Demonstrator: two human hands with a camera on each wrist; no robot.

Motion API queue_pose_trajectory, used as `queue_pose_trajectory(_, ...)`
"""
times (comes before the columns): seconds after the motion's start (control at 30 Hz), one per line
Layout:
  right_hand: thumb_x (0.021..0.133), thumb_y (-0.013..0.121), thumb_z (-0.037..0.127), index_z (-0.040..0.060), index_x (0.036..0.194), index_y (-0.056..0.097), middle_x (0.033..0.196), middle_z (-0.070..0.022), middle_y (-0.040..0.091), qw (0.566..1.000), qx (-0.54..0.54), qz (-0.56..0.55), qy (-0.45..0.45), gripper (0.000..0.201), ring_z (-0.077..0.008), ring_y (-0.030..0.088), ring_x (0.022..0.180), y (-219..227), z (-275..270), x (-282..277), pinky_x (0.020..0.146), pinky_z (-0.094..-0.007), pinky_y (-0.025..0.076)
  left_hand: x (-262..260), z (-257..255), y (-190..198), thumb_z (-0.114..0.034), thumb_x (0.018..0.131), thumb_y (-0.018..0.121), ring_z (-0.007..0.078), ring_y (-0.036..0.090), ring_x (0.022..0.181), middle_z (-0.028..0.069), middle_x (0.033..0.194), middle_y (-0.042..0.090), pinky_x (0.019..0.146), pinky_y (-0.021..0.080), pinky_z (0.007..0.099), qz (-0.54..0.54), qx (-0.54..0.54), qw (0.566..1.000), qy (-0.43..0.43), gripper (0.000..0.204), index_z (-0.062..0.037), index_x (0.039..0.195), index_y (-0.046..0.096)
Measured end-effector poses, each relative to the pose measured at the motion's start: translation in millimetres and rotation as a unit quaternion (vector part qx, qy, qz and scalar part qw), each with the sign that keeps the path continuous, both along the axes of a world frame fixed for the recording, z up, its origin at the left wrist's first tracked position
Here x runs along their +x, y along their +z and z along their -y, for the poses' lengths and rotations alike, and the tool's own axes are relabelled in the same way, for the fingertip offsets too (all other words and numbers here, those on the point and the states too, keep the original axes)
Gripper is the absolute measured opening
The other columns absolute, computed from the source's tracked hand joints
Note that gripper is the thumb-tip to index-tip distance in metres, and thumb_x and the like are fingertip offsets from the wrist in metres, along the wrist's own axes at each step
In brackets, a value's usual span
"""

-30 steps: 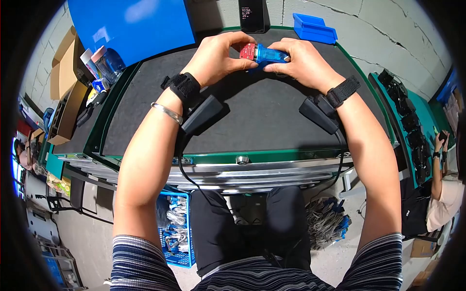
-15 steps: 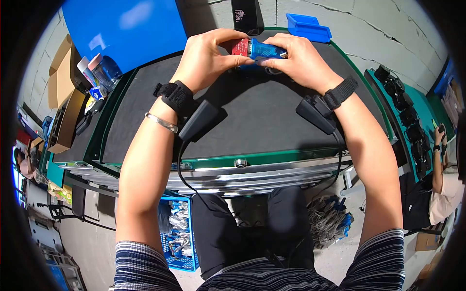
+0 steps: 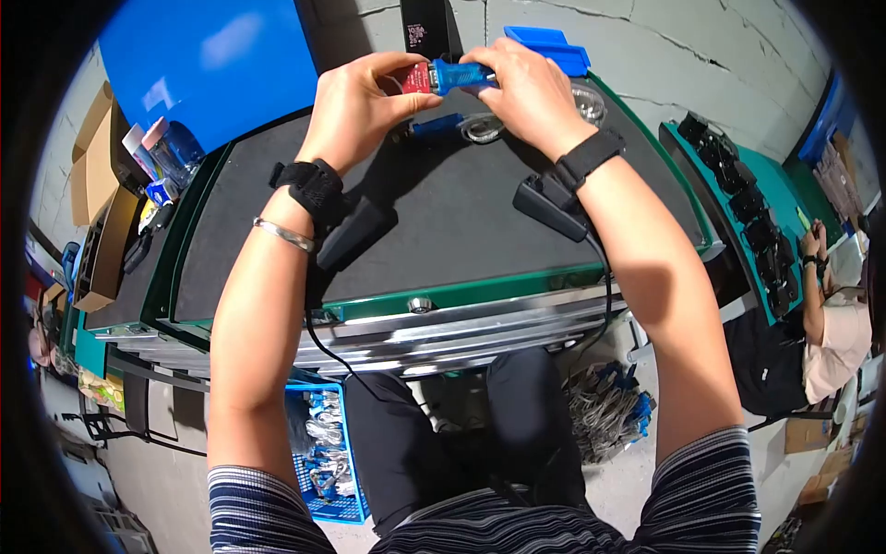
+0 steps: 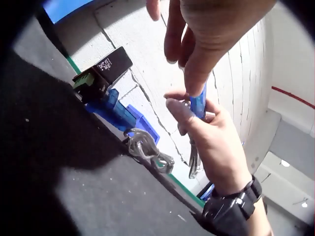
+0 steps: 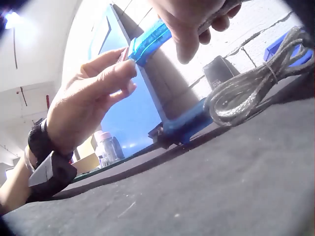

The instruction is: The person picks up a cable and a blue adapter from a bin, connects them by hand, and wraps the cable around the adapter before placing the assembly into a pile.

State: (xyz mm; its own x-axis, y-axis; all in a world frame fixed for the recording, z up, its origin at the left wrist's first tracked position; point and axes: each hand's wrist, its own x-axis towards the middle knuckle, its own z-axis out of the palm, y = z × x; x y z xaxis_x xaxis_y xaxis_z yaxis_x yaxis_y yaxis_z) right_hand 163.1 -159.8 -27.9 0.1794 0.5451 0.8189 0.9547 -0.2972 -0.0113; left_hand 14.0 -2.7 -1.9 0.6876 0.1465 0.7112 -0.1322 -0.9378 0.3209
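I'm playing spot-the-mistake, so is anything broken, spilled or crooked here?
The pale wall at the back looks odd: jagged dark lines, probably cracks, run across it. Nothing looks spilled on the black mat, and the blue plug and red board show no damage I can see.

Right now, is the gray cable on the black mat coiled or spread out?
Coiled: both wrist views show the gray cable gathered in bunched loops.
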Motion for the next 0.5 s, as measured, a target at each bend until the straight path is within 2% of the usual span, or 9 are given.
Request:
queue_pose_trajectory(0.03,0.078,0.067,0.015,0.0143,0.1,0.07,0.09,-0.0095,0.063,0.999,0.003,-0.037,0.007,0.022,-0.0332,0.063,0.088,-1,-1,2,0.074,-0.0466,0.05,1,-6,1,-0.025,0.071,0.084,0.0153,0.069,0.084,0.0071,0.092,0.072,0.076,0.054,0.0278,0.011,0.0,1.0,0.006,0.043,-0.0062,0.107,0.071)
queue_pose_trajectory(0.1,0.077,0.068,0.017,0.0116,0.101,0.069,0.091,-0.0136,0.064,0.99,-0.017,-0.136,0.007,0.025,-0.0353,0.063,0.089,6,1,-2,0.077,-0.0463,0.051,-2,-29,1,-0.024,0.075,0.083,0.0129,0.068,0.085,0.0065,0.093,0.073,0.077,0.054,0.0276,0.113,-0.047,0.986,0.116,0.04,-0.0064,0.108,0.071)
queue_pose_trajectory(0.13,0.077,0.067,0.017,0.0097,0.102,0.069,0.092,-0.0161,0.065,0.984,-0.033,-0.176,0.015,0.026,-0.0358,0.064,0.09,7,6,-3,0.079,-0.0456,0.052,-8,-37,4,-0.024,0.078,0.081,0.0112,0.067,0.084,0.006,0.093,0.073,0.078,0.053,0.0263,0.134,-0.092,0.979,0.125,0.038,-0.0046,0.109,0.071)
queue_pose_trajectory(0.2,0.078,0.068,0.02,0.0078,0.102,0.069,0.092,-0.0176,0.065,0.991,0.022,-0.134,-0.008,0.027,-0.0363,0.064,0.089,5,4,4,0.077,-0.0448,0.051,-11,-53,5,-0.025,0.08,0.08,0.0104,0.065,0.087,0.0068,0.095,0.072,0.08,0.051,0.0243,0.137,-0.19,0.966,0.105,0.039,-0.0021,0.11,0.07)
queue_pose_trajectory(0.27,0.079,0.07,0.024,0.0067,0.102,0.068,0.092,-0.0187,0.066,0.983,0.158,-0.091,0.003,0.029,-0.0371,0.063,0.088,6,2,20,0.076,-0.0443,0.051,-8,-52,0,-0.024,0.081,0.079,0.0096,0.064,0.091,0.0058,0.099,0.07,0.081,0.05,0.0229,0.11,-0.216,0.965,0.098,0.041,-0.0006,0.112,0.068)
queue_pose_trajectory(0.33,0.08,0.07,0.027,0.0047,0.101,0.067,0.091,-0.0196,0.065,0.949,0.219,-0.225,0.017,0.03,-0.0378,0.063,0.085,19,8,29,0.075,-0.0437,0.051,-2,-43,-6,-0.021,0.082,0.078,0.0096,0.062,0.094,0.0048,0.102,0.068,0.083,0.049,0.0229,0.055,-0.254,0.966,0.002,0.04,-0.0018,0.115,0.066)
queue_pose_trajectory(0.4,0.08,0.069,0.024,0.0034,0.1,0.067,0.092,-0.0195,0.066,0.969,0.224,-0.107,-0.022,0.029,-0.0371,0.064,0.086,16,11,29,0.075,-0.0432,0.051,3,-35,-11,-0.016,0.082,0.077,0.0114,0.062,0.094,0.0044,0.102,0.067,0.085,0.05,0.0242,0.057,-0.179,0.981,-0.052,0.038,-0.0038,0.116,0.065)
queue_pose_trajectory(0.47,0.079,0.067,0.019,0.0027,0.102,0.066,0.094,-0.0186,0.066,0.996,0.04,-0.069,0.033,0.029,-0.0365,0.064,0.087,10,13,19,0.076,-0.0435,0.051,-2,-17,-5,-0.014,0.08,0.079,0.0121,0.063,0.095,0.0048,0.103,0.068,0.086,0.051,0.0263,0.018,-0.152,0.986,-0.068,0.041,-0.0048,0.117,0.064)
queue_pose_trajectory(0.5,0.077,0.067,0.016,0.005,0.105,0.066,0.093,-0.0169,0.065,0.993,0.008,-0.092,0.069,0.03,-0.0361,0.064,0.088,5,8,11,0.078,-0.0441,0.051,-5,-12,-2,-0.015,0.078,0.08,0.0131,0.064,0.096,0.0048,0.103,0.068,0.087,0.052,0.028,0.0,-0.12,0.99,-0.072,0.042,-0.0059,0.117,0.065)
